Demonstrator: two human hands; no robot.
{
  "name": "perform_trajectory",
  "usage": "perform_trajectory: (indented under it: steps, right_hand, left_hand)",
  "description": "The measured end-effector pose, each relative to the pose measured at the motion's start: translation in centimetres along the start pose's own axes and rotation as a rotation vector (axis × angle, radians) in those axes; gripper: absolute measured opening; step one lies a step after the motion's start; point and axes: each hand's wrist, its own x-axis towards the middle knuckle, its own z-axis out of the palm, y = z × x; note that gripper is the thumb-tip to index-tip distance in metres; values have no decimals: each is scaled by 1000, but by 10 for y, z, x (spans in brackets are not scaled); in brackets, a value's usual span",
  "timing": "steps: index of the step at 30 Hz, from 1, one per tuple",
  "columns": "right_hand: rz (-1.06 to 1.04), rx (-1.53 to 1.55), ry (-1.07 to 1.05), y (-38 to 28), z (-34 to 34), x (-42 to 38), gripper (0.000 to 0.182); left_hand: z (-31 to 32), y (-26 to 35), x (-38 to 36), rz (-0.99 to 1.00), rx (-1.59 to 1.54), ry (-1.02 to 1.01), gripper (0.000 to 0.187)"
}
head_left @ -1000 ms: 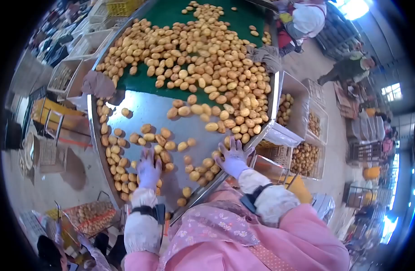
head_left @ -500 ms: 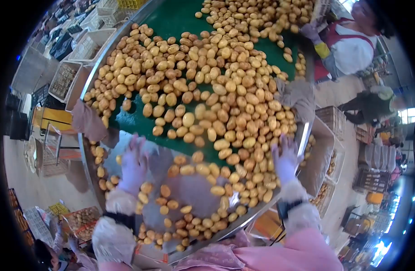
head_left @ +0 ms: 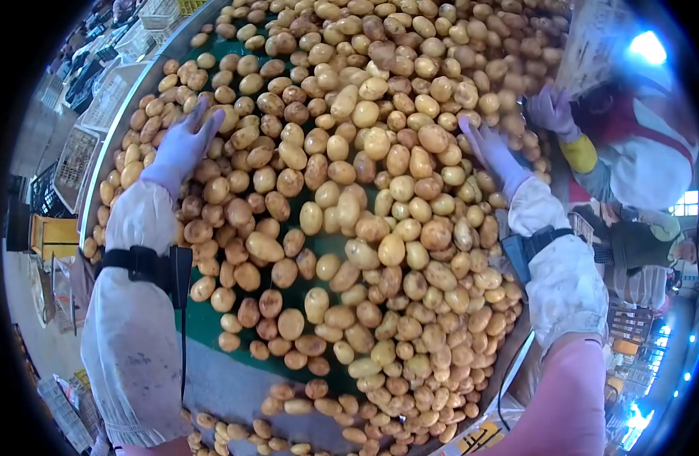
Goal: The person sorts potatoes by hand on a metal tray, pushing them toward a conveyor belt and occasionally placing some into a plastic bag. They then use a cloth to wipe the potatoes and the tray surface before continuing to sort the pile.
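Observation:
Potatoes [head_left: 349, 205] cover the green belt [head_left: 212, 327] in a thick spread. My left hand [head_left: 183, 144], in a pale purple glove, reaches over the far left side with its fingers spread against potatoes and nothing in its grasp. On the far right, my right hand [head_left: 492, 148], gloved the same way, lies along the edge of the pile with its fingers stretched out. Fewer potatoes lie on the grey metal plate [head_left: 235, 380] nearer to me.
A metal rim [head_left: 110, 144] borders the belt on the left, with crates [head_left: 79, 156] beyond it. At the far right, a co-worker's gloved hand [head_left: 553, 112] is close to the pile, beside a pale crate [head_left: 596, 45]. Another person [head_left: 646, 243] stands farther back.
Both my hands have moved forward from the metal plate to the far part of the pile. My view has leaned in closer, and potatoes now cover more of the belt.

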Motion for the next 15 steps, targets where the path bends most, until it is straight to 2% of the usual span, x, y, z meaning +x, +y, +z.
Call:
perform_trajectory:
  steps: [1, 3, 4, 5, 7, 9, 11, 12, 13, 15]
  right_hand:
    - [-109, 11, 51, 11, 12, 9, 66]
    - [33, 177, -4, -21, 4, -2, 69]
    - [-2, 338, 144, -35, 22, -6, 66]
    - [-52, 584, 162, -71, 3, -29, 60]
    - [-243, 348, 133, -82, 18, -38, 56]
    - [-182, 311, 143, -99, 54, -48, 53]
    - [-277, 499, 219, -149, 48, -81, 56]
    - [-287, 604, 171, -170, 51, -103, 58]
    - [-294, 708, 124, -199, 43, -129, 59]
    - [-223, 568, -137, -250, 15, -178, 62]
  left_hand:
    - [-6, 12, 13, -4, -5, 4, 81]
    - [-9, 30, 38, -103, -490, -206, 63]
    - [-2, 66, 31, -7, -274, -219, 66]
    - [5, 107, 21, 85, -59, -230, 69]
    - [5, 144, 15, 79, -33, -239, 75]
    - [22, 137, 3, 238, 39, -269, 78]
    - [19, 144, -27, 114, -94, -636, 77]
    - [24, 150, -49, 20, -224, -670, 75]
    - [40, 143, -72, 161, -221, -536, 66]
    - [62, 121, -115, 464, -66, -454, 58]
